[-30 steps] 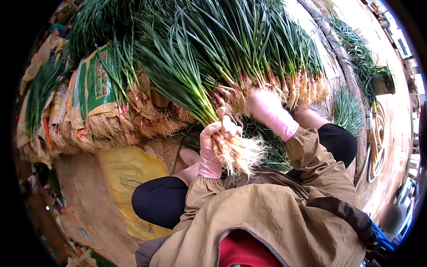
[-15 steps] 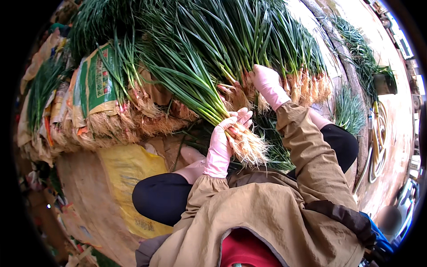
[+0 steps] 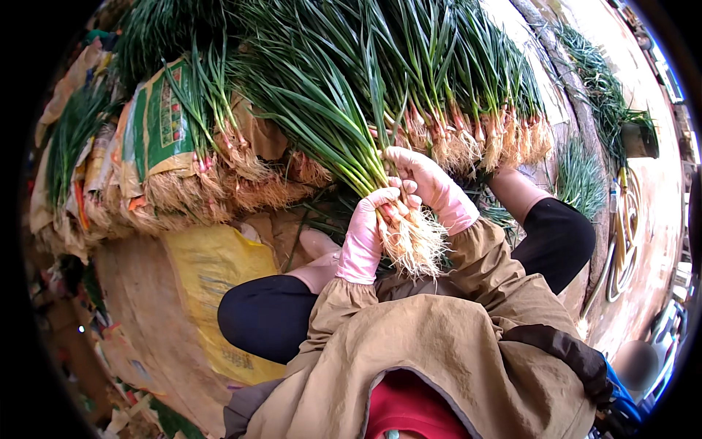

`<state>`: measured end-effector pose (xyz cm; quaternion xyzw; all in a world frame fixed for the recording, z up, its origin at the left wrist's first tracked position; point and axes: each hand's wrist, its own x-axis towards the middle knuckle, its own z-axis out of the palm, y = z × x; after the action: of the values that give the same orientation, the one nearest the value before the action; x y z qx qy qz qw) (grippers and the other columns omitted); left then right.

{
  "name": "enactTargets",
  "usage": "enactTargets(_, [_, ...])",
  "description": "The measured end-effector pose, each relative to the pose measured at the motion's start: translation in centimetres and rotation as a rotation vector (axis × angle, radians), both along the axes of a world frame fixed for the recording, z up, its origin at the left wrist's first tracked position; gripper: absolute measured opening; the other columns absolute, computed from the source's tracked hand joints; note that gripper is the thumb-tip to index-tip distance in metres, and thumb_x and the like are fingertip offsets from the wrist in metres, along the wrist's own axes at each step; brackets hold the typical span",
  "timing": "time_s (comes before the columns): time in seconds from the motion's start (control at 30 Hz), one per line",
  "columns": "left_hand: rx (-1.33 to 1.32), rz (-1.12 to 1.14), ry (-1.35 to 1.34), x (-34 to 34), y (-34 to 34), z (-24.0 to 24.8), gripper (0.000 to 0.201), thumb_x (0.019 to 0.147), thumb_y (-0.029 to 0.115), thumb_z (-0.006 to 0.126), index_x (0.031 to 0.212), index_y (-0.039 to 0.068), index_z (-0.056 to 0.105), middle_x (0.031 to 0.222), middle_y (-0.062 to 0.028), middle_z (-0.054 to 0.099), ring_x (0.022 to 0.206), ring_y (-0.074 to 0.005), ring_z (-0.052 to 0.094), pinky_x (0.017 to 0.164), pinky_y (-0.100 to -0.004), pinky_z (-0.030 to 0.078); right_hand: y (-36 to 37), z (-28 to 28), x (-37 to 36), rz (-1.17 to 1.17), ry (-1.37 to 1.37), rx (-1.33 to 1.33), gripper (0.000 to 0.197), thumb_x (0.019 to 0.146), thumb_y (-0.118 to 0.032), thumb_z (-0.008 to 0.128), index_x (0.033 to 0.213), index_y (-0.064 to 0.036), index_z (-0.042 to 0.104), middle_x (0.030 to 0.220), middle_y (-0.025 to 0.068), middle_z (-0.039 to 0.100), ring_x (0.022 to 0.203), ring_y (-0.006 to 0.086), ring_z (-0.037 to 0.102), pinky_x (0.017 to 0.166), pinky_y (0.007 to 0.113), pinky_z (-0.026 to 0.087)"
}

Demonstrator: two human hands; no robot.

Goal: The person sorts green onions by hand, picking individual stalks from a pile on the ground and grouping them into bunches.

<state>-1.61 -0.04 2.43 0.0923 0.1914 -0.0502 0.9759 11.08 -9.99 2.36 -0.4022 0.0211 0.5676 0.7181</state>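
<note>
My left hand (image 3: 368,223), in a pale pink glove, is closed around a bunch of green garlic (image 3: 358,164). Its long flat leaves point up and left, and its pale, stringy roots (image 3: 415,241) hang below my fingers. Against the right side of this bunch, my right hand (image 3: 428,183), gloved the same way, is closed on a green garlic stalk just above the roots. How many stalks it grips is hidden. Just beyond my hands lies a thick row of more green garlic (image 3: 446,132), pinkish bulbs and roots toward me.
Further bundles (image 3: 219,139) lie at the left beside a green and tan sack (image 3: 157,132). A yellow sack (image 3: 219,293) is spread by my left knee (image 3: 267,314). To the right are loose greens (image 3: 580,179), a long pole (image 3: 581,110) and a coiled hose (image 3: 625,234).
My right hand has come from the far row back toward me and left, bringing green garlic to the bunch. My left hand still holds the bunch in nearly the same place.
</note>
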Motion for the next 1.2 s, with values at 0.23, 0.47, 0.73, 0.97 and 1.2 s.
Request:
enactTargets(0.23, [0.266,-0.092,0.187,-0.4,0.6,-2.0,0.020,0.089,0.010,0.054,0.106,-0.002,0.058,0.088,-0.0164,0.068,0.063,-0.0180,0.061,0.059,-0.0277,0.053,0.9,-0.2,-1.6,0.081,-1.411,-0.731,0.028,0.096,-0.027,0.052,0.095,0.0000,0.059,0.079,0.0185,0.063,0.072,0.0348,0.063,0.070,0.042,0.049])
enactTargets(0.47, [0.018,0.049,-0.065,-0.3,-0.1,1.7,0.014,0.087,0.009,0.057,0.099,0.002,0.057,0.082,-0.0089,0.062,0.067,-0.0175,0.060,0.066,-0.0303,0.053,-3.2,-7.6,-0.5,0.403,-1.500,-0.572,0.020,0.091,-0.023,0.061,0.095,-0.0038,0.065,0.083,0.0168,0.066,0.077,0.0287,0.063,0.073,0.040,0.051])
enactTargets(0.73, [-0.088,0.055,-0.214,0.1,-0.4,1.5,0.028,0.084,0.010,0.059,0.111,0.003,0.054,0.083,-0.0059,0.056,0.079,-0.0196,0.056,0.085,-0.0374,0.044,-2.7,0.7,10.5,0.257,-1.419,-1.291,0.028,0.092,-0.037,0.062,0.096,-0.0098,0.065,0.082,0.0086,0.068,0.070,0.0212,0.063,0.073,0.037,0.053])
enactTargets(0.97, [0.207,0.033,0.057,0.3,0.3,0.7,0.025,0.085,0.002,0.055,0.111,0.003,0.056,0.084,-0.0113,0.063,0.074,-0.0210,0.063,0.070,-0.0319,0.054,-3.2,6.7,6.6,0.216,-1.001,-0.655,0.040,0.091,-0.039,0.064,0.115,-0.0076,0.068,0.108,0.0086,0.070,0.103,0.0197,0.064,0.094,0.038,0.048])
enactTargets(1.2, [0.194,0.015,0.189,0.8,-0.4,0.3,0.023,0.086,0.000,0.060,0.109,0.000,0.059,0.082,-0.0147,0.064,0.058,-0.0087,0.056,0.050,-0.0177,0.046,-2.8,0.9,-1.0,0.018,-0.436,-0.017,0.033,0.099,-0.030,0.055,0.114,-0.0009,0.059,0.083,0.0015,0.062,0.060,0.0073,0.052,0.056,0.022,0.044])
